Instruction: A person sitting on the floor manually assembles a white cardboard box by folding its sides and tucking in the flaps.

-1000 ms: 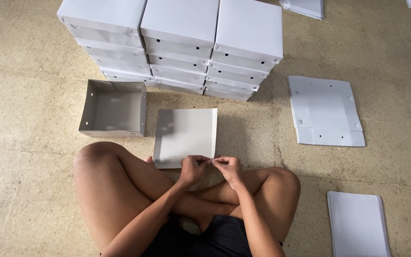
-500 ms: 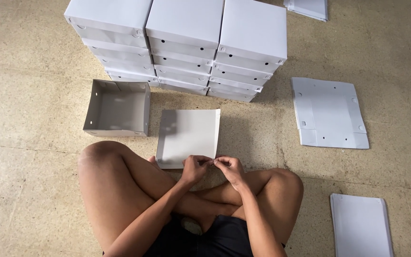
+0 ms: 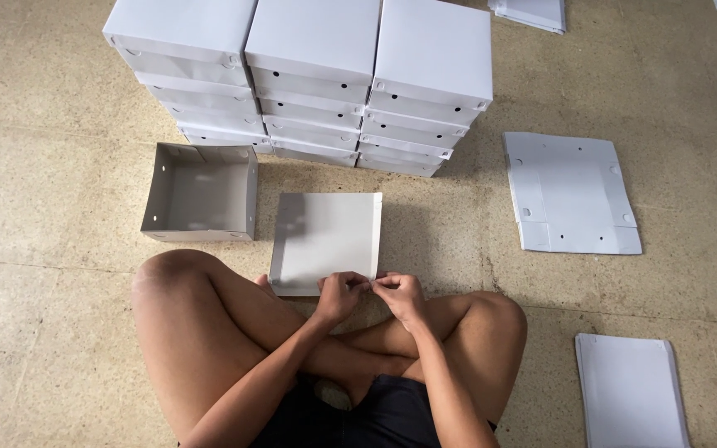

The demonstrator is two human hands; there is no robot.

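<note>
I sit cross-legged on the floor. A white cardboard box lid (image 3: pixel 325 236) lies in front of my knees, its side flaps folded up. My left hand (image 3: pixel 340 296) and my right hand (image 3: pixel 398 295) meet at the lid's near right corner, and both pinch a small flap there. An open grey-white box bottom (image 3: pixel 201 192) stands on the floor just left of the lid.
Three stacks of closed white boxes (image 3: pixel 313 79) stand in a row beyond the lid. A pile of flat unfolded blanks (image 3: pixel 570 192) lies to the right, another flat pile (image 3: pixel 631 390) at the near right, and more sheets (image 3: pixel 533 12) at the top edge.
Both hands stay at the lid's near right corner with only slight finger movement. The view has shifted a little.
</note>
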